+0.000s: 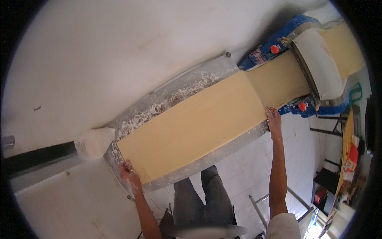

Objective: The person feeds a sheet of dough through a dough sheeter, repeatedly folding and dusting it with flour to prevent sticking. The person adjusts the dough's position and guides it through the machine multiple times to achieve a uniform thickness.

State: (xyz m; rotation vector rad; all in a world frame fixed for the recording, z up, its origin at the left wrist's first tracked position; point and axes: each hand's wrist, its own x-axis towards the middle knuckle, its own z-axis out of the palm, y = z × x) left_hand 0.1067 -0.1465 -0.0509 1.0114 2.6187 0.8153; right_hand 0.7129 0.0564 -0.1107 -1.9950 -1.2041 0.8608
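A wide, smooth, pale yellow dough sheet lies slantwise over a floured metal table. My left hand, dusted with flour, has its fingers closed on the sheet's near left corner. At the sheet's right end, my right hand pinches the near corner beside the table's edge; its fingertips are partly hidden. Beyond that end, a narrower stretch of dough runs up into a dough sheeter with a white cover, blue sides and red knobs. More dough shows on the machine's far side.
A white bag-like bundle sits by the table's left end. A white wall rises along the far side. Tiled floor lies on my side, with a metal frame at lower right. Cluttered shelving stands far right.
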